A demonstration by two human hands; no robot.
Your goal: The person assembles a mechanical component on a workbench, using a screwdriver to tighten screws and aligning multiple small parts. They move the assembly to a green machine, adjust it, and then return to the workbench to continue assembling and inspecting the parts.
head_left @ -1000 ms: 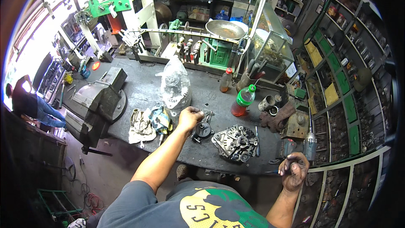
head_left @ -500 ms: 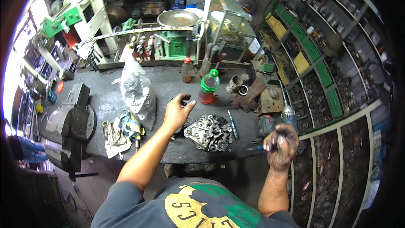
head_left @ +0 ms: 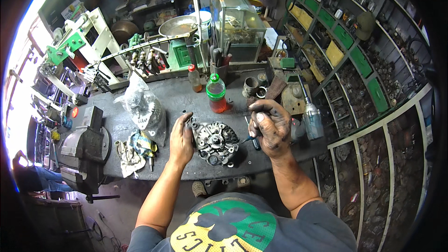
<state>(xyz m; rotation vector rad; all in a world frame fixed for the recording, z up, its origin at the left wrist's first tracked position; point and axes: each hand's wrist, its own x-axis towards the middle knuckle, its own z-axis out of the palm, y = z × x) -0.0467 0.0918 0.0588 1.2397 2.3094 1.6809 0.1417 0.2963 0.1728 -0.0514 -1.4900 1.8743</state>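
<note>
A round metal alternator housing (head_left: 216, 142) lies on the dark workbench (head_left: 172, 100) in front of me. My left hand (head_left: 181, 140) rests against its left side, fingers curled on the rim. My right hand (head_left: 270, 126), black with grease, is raised just right of the housing and closed around a small dark tool whose tip points toward the part. A dark-handled screwdriver (head_left: 252, 139) lies on the bench below that hand.
A plastic bag holding another part (head_left: 142, 107), rags (head_left: 133, 151), a bench vise (head_left: 81, 147), two bottles of reddish liquid (head_left: 216, 94), a metal cup (head_left: 251, 86), a power tool (head_left: 311, 119). Parts shelves (head_left: 368, 79) stand at right; a person (head_left: 28, 177) sits at far left.
My right hand came up from low at the right to beside the housing. My left hand shifted onto the housing's left edge. The view swung left, centring the bench.
</note>
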